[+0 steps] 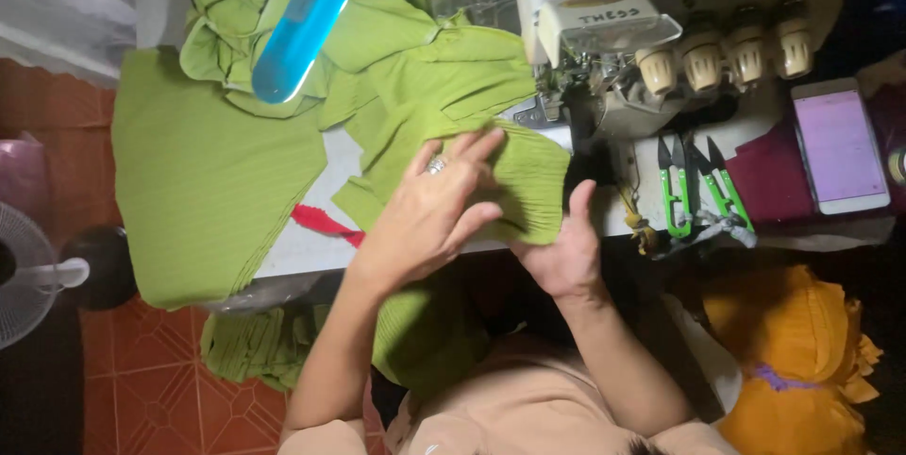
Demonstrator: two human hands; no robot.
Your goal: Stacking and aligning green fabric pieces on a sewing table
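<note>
Left of the sewing machine (679, 30), a white fan (24, 276) stands on the red tiled floor and a blue plastic tool (300, 25) lies on heaped green cloth. Just in front of the machine the left hand (429, 214), a ring on one finger, lies flat with fingers spread on the green ribbed fabric (528, 176), while the right hand (566, 247) pinches its near edge from below. Right of the machine's needle lie two green thread snips (698, 186) and a phone (838, 145).
</note>
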